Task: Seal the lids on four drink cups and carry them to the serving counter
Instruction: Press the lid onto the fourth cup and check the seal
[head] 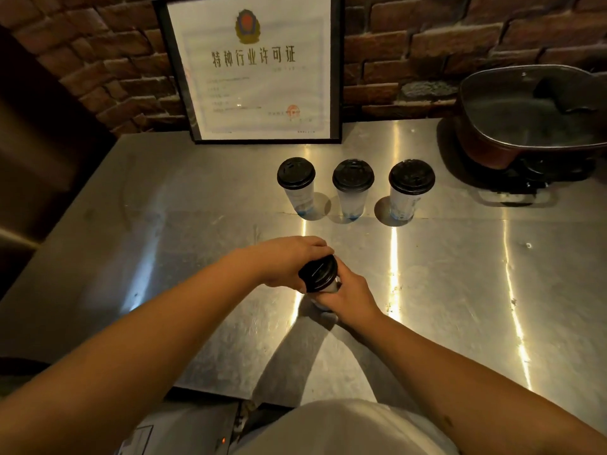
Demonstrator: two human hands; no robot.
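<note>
Three white cups with black lids stand in a row on the steel counter: the left cup (297,188), the middle cup (352,190) and the right cup (407,190). Closer to me, a fourth cup (331,287) is held just above or on the counter. Its black lid (318,272) sits tilted on top. My left hand (282,261) curls over the lid's left edge. My right hand (345,295) wraps the cup's body from the right. Most of that cup is hidden by my hands.
A framed certificate (259,67) leans against the brick wall behind the cups. An electric pan with a glass lid (532,116) stands at the back right. The steel counter (460,290) stretches right and left of my arms; its front edge is near my body.
</note>
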